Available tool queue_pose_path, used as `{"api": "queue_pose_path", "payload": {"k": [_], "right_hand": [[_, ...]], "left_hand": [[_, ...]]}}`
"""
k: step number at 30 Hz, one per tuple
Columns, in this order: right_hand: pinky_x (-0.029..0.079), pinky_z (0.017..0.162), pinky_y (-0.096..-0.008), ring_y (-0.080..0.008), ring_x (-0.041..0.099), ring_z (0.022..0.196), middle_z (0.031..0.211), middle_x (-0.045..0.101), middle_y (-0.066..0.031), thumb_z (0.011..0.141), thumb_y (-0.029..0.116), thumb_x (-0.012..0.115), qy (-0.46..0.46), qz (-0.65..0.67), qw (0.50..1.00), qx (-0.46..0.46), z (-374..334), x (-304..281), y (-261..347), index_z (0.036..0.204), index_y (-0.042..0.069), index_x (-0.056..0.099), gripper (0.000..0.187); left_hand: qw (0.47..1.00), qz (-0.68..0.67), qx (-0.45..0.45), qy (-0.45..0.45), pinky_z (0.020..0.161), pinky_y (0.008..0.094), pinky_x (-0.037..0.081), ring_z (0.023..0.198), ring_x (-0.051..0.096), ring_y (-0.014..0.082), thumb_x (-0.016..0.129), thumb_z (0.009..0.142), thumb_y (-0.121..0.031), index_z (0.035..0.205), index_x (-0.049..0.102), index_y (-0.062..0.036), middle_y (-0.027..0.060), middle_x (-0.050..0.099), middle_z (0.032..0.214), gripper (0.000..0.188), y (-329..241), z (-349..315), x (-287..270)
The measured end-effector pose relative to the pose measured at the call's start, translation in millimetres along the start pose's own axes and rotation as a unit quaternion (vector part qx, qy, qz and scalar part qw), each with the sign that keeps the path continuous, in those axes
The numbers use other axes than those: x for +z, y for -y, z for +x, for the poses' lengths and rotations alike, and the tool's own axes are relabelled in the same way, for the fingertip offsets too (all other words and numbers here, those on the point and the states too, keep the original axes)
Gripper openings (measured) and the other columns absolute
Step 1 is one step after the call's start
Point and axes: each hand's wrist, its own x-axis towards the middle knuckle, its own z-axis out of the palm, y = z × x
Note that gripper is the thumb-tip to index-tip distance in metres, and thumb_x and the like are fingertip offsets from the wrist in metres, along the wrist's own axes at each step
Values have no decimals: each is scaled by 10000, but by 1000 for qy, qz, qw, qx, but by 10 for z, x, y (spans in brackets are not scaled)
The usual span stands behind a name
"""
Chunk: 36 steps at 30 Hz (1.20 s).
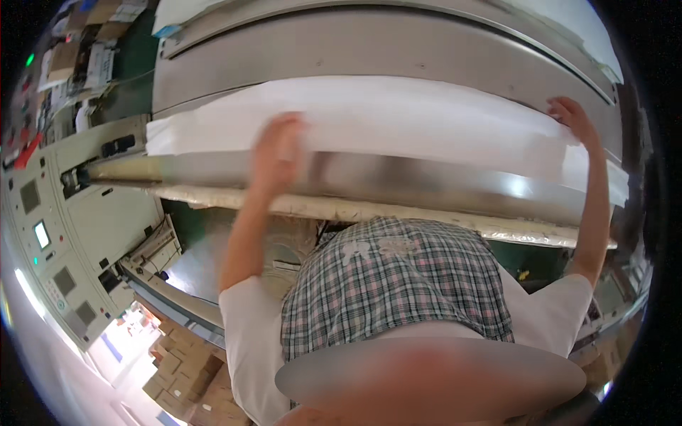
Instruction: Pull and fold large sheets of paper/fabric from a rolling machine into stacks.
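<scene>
A long white sheet (pixel 398 117), paper or cloth, lies across a metal machine bed in front of me, its near edge along a shiny metal roller (pixel 440 177). My left hand (pixel 278 153) is over the sheet's left half, at its near edge, and motion blurs its fingers. Whether it touches the sheet I cannot make out. At the sheet's far right edge is my right hand (pixel 574 122), its fingers slightly bent and apart, pointing left, with nothing visible in them.
Beyond the sheet stretches the flat metal bed (pixel 355 42). A padded bar with plastic wrap (pixel 341 207) runs in front of my waist. On the left stands a pale control cabinet (pixel 99 227) with a lit screen. Cardboard boxes (pixel 181 366) are stacked at the lower left.
</scene>
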Motion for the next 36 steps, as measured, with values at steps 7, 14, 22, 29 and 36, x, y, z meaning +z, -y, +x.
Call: {"api": "queue_pose_path", "payload": {"k": [7,14,22,29,36], "right_hand": [[432,682,-245,-98,511,769,835,553,-50,820,339,574,79,-105,941,-311,273,1882,2430,1038,45,554,367],[438,614,-298,-136,487,638,700,493,-35,759,266,650,256,-147,940,-169,-38,2769,3528,937,11,548,328],[462,635,-333,-229,542,652,768,554,-95,725,236,647,55,-209,897,-386,312,4140,4035,892,35,534,284],[464,650,-370,-278,569,755,866,560,-93,727,200,594,-53,-243,874,-418,377,4876,4571,839,60,548,185],[471,609,-346,-261,557,755,876,544,-79,673,56,586,-231,-205,815,-490,196,4787,4844,804,72,539,140]], "left_hand": [[996,18,66,61,972,484,260,1157,388,298,606,753,-226,1078,535,-119,108,475,1182,349,40,-221,347],[946,314,-65,-55,954,572,234,1165,358,382,509,809,-383,1194,481,-187,144,436,1242,433,1777,-864,-346],[883,402,-232,-62,933,609,228,1210,311,400,430,830,-478,1215,450,-113,173,367,1307,531,3379,-1073,-1285],[877,347,-301,-142,884,590,305,1182,373,338,447,803,-495,1156,522,-108,130,380,1304,530,3959,-1154,-1843],[969,246,-17,-16,880,568,306,1035,474,332,505,814,-314,1052,559,-109,145,536,1076,319,2568,-1195,-1481]]}}
